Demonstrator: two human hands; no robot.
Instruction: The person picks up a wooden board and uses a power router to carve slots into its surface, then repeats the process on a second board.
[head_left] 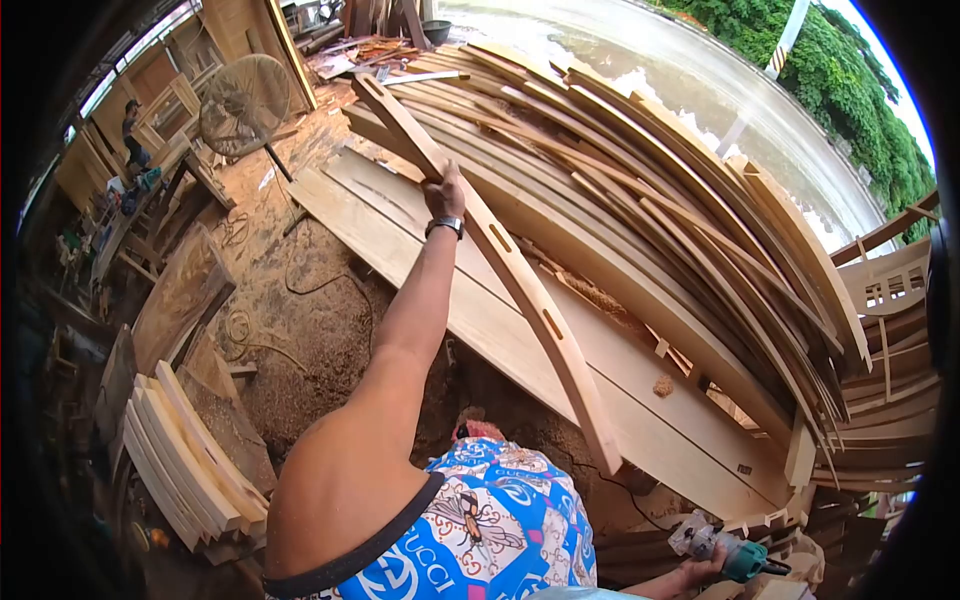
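My left hand (445,192), with a watch at its wrist, is wrapped round a long wooden beam (522,275) near its upper part. Slots are cut along the beam, which slants over pale boards (600,352) from upper left to lower right. At the lower right, my right hand (703,568) grips a green power tool (742,558) with a clear part at its front. The tool is beside the lower end of the boards, apart from the beam.
Long wooden strips (640,190) are piled behind the boards. Cut planks (185,455) are stacked at the lower left. A standing fan (245,105) and a person (132,132) are at the upper left. Cords and sawdust lie on the ground.
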